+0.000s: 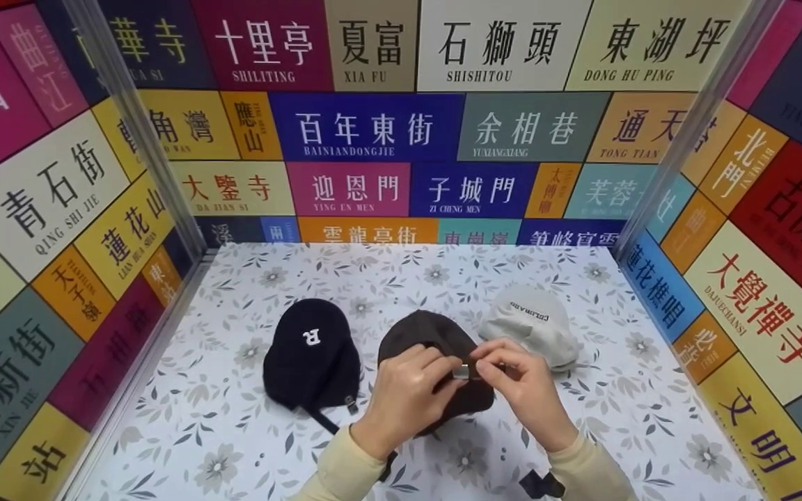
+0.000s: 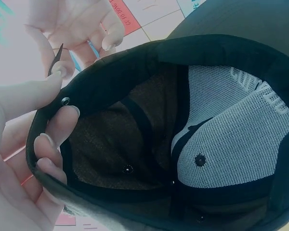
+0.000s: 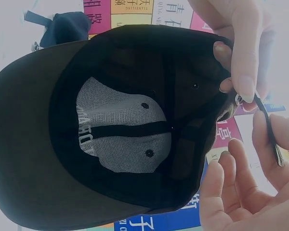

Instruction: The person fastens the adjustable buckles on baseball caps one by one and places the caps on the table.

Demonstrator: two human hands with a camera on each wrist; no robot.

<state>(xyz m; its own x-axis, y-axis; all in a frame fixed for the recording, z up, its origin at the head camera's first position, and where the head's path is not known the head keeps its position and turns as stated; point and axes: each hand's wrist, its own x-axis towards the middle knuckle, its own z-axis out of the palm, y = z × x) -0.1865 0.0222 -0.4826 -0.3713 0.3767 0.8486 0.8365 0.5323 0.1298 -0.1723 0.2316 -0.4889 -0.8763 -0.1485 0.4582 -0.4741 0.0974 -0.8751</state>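
Note:
A dark brown baseball cap (image 1: 415, 334) is held at its back edge in the middle of the head view. My left hand (image 1: 408, 390) grips its band beside the metal buckle (image 1: 461, 373), fingertips inside the cap in the left wrist view. With thumb and finger, my right hand (image 1: 523, 390) pinches the free end of the cap's thin strap (image 3: 269, 127). The strap runs from the buckle under my left fingers. The cap's inside faces both wrist cameras, showing white mesh (image 3: 125, 144) at the front and a metal eyelet (image 2: 65, 101) on the band.
A navy cap (image 1: 310, 362) with a white R lies to the left, its strap hanging toward the front. A light-coloured cap (image 1: 537, 330) with dark lettering sits behind my right hand. Walls of coloured sign panels (image 1: 366, 129) enclose the flower-patterned table (image 1: 234, 410).

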